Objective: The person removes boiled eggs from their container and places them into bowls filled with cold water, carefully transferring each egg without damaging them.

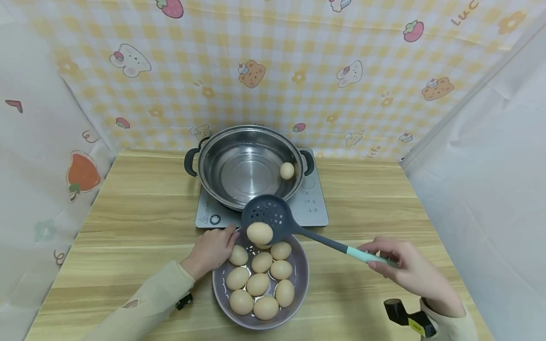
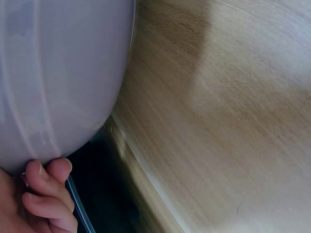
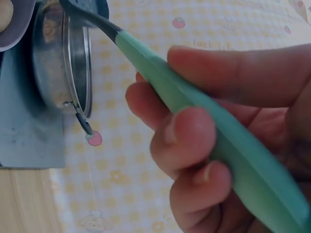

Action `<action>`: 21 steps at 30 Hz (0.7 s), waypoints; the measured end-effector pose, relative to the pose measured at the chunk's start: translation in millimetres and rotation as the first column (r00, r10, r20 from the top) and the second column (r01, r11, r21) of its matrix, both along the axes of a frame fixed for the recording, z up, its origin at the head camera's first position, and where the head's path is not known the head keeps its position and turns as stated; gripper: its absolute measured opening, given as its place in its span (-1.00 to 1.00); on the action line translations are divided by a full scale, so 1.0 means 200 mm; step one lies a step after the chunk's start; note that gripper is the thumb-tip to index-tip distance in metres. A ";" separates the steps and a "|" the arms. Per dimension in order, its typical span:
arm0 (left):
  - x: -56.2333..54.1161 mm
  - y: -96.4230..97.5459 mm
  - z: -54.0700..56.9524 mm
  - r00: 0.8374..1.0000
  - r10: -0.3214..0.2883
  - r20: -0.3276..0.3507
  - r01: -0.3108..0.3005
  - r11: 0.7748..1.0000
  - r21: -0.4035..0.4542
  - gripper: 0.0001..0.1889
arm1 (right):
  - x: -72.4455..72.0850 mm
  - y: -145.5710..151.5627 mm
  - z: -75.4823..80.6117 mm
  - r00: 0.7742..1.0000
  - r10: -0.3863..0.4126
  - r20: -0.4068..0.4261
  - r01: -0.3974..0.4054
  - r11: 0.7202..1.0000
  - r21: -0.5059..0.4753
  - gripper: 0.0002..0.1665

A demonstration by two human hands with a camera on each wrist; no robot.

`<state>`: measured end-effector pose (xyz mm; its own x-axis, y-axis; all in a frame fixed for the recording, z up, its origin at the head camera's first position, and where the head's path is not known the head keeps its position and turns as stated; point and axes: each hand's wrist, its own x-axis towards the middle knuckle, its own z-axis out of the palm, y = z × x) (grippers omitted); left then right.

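My right hand (image 1: pixel 409 272) grips the mint-green handle of a slotted skimmer (image 1: pixel 322 239), its fingers wrapped around it in the right wrist view. The skimmer's dark perforated head hangs between the pot and the bowl, with one egg (image 1: pixel 259 233) at its near edge. My left hand (image 1: pixel 212 252) holds the far-left rim of a greyish-purple bowl (image 1: pixel 304 284); its fingers (image 2: pixel 46 182) curl against the bowl's outside in the left wrist view. Several brown eggs (image 1: pixel 258 284) lie in the bowl. Another egg (image 1: pixel 287 171) sits inside the steel pot (image 1: pixel 239 166), at its right side.
The two-handled pot stands on a flat silver induction cooker (image 1: pixel 313 210) at the back of the wooden table (image 1: pixel 145 203). Behind it hangs a yellow checked cloth (image 1: pixel 298 57). White sheets (image 1: pixel 490 166) close off both sides.
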<state>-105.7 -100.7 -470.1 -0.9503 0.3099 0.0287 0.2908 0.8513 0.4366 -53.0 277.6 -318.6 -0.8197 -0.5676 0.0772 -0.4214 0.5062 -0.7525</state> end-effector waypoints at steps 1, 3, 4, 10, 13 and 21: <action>0.00 0.00 0.00 1.000 0.002 -0.002 -0.002 1.000 -0.001 -0.79 | 0.00 0.00 -0.01 1.000 0.010 -0.008 -0.010 1.000 0.008 -0.64; 0.00 0.00 0.00 1.000 0.002 -0.002 -0.002 1.000 0.000 -0.79 | 0.01 0.01 -0.02 0.999 0.030 -0.020 -0.029 0.999 0.025 -0.63; 0.00 0.00 0.00 1.000 0.002 0.001 -0.002 1.000 0.000 -0.79 | 0.01 0.01 -0.02 0.999 0.037 -0.019 -0.036 0.999 0.034 -0.63; 0.00 0.00 0.01 1.000 -0.003 0.022 0.002 1.000 0.010 -0.80 | 0.01 -0.01 -0.06 0.997 0.066 -0.029 -0.065 0.997 0.045 -0.63; 0.01 0.00 0.02 1.000 -0.003 0.030 0.003 1.000 0.015 -0.82 | 0.01 -0.02 -0.08 0.997 0.069 -0.039 -0.067 0.997 0.045 -0.63; 0.00 0.00 0.02 1.000 0.001 0.011 -0.002 1.000 0.006 -0.81 | 0.00 -0.04 -0.10 0.999 0.029 -0.045 -0.026 0.997 0.072 -0.62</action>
<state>-105.0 -100.6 -466.2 -0.9511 0.3083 0.0200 0.2846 0.8491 0.4450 -54.0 269.3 -338.7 -0.8002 -0.5953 0.0732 -0.4695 0.5458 -0.6940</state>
